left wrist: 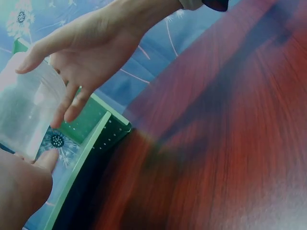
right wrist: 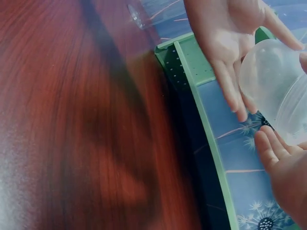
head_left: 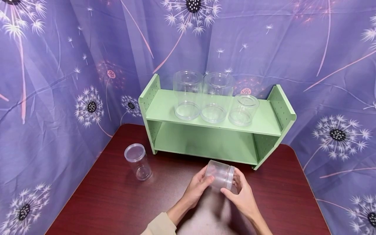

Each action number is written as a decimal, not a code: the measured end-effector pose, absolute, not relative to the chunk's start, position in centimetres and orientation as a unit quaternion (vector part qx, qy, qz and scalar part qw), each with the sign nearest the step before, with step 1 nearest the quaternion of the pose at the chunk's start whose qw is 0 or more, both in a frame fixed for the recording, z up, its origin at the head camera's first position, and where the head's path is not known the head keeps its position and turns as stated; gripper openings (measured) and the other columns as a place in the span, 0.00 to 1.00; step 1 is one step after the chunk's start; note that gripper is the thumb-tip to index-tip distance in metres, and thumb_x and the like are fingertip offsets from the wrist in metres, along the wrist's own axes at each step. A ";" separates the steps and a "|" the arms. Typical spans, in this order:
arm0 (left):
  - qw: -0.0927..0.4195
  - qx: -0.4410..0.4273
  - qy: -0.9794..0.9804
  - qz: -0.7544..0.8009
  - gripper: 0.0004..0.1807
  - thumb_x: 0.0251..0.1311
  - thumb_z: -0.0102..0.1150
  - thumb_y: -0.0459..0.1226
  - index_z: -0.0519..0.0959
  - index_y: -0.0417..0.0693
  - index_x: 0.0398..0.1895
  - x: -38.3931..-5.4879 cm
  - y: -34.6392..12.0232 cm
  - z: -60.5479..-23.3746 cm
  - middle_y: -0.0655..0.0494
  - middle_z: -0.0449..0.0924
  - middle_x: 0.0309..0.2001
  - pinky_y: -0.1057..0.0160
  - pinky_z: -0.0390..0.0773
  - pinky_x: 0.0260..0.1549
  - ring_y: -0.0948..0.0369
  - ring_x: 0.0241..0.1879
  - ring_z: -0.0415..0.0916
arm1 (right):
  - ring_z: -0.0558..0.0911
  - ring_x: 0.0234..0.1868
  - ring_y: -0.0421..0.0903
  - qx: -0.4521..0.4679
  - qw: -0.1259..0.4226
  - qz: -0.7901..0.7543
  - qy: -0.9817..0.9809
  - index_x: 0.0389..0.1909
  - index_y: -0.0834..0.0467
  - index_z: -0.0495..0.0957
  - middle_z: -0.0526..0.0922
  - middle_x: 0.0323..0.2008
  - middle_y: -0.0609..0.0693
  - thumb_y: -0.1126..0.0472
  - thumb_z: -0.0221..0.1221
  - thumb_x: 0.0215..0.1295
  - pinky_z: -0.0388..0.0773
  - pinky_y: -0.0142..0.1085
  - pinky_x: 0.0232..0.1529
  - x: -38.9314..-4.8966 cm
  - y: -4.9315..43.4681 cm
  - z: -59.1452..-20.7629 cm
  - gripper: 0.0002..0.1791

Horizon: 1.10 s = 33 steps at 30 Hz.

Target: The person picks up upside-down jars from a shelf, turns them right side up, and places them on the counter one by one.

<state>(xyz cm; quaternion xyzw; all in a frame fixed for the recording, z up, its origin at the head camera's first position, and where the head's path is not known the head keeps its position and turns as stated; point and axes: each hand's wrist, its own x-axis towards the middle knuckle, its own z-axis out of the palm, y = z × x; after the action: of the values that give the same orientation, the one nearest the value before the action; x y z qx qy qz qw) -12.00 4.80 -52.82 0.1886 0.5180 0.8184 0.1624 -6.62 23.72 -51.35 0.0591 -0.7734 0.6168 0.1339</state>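
Note:
Both hands hold a clear plastic jar (head_left: 218, 174) lying on its side, its screw lid (head_left: 230, 177) toward the right. My left hand (head_left: 195, 186) grips the base end, thumb across the near side. Around the lid end, the thumb and fingers of my right hand (head_left: 243, 195) hold the rim. The right wrist view shows the jar (right wrist: 271, 72) between the left hand (right wrist: 223, 38) above and the right hand (right wrist: 290, 177) below. In the left wrist view, the jar (left wrist: 24, 105) is cut off by the frame's left edge.
Another clear lidded jar (head_left: 139, 164) stands on the dark red table (head_left: 97, 199) at the left. Behind the hands is a green two-level shelf (head_left: 205, 140), with two tall clear jars (head_left: 188, 94) and a shorter one (head_left: 243, 111) on top. A purple dandelion-print curtain (head_left: 249, 39) surrounds the table.

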 end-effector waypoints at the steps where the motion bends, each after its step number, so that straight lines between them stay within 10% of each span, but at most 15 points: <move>1: 0.163 0.191 0.532 0.809 0.35 0.74 0.55 0.36 0.57 0.33 0.79 -12.1 4.7 -52.8 0.40 0.67 0.73 0.65 0.65 0.69 0.56 0.71 0.65 | 0.76 0.57 0.30 0.058 0.133 0.622 -0.769 0.74 0.72 0.59 0.74 0.59 0.67 0.77 0.71 0.55 0.68 0.18 0.61 -6.6 23.8 -51.3 0.46; 10: 0.147 0.200 0.603 0.758 0.34 0.78 0.49 0.38 0.54 0.25 0.77 -12.7 2.4 -51.7 0.30 0.60 0.75 0.62 0.70 0.67 0.41 0.73 0.62 | 0.68 0.65 0.22 0.061 0.143 0.642 -0.751 0.75 0.76 0.52 0.63 0.68 0.76 0.82 0.66 0.56 0.62 0.17 0.64 -6.4 24.7 -50.9 0.48; 19: 0.110 0.219 0.639 0.729 0.34 0.77 0.51 0.34 0.54 0.26 0.78 -14.4 -1.5 -48.7 0.30 0.61 0.74 0.63 0.73 0.65 0.39 0.71 0.65 | 0.75 0.61 0.27 0.056 0.180 0.617 -0.764 0.76 0.71 0.57 0.75 0.60 0.33 0.83 0.66 0.55 0.73 0.19 0.56 -6.0 27.0 -50.2 0.47; 33: 0.040 0.223 0.711 0.666 0.32 0.77 0.51 0.35 0.58 0.36 0.79 -16.4 -7.9 -41.2 0.43 0.66 0.74 0.60 0.71 0.67 0.45 0.70 0.68 | 0.76 0.59 0.26 0.036 0.209 0.596 -0.774 0.77 0.72 0.55 0.74 0.62 0.32 0.85 0.65 0.55 0.74 0.17 0.54 -5.4 30.5 -49.2 0.48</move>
<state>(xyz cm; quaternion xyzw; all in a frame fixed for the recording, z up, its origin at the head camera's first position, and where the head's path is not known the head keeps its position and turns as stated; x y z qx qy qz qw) -16.41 -7.88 -41.25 0.2227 0.7110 0.6657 0.0404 -5.38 30.53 -49.19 0.0360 -0.7743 0.5961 0.2094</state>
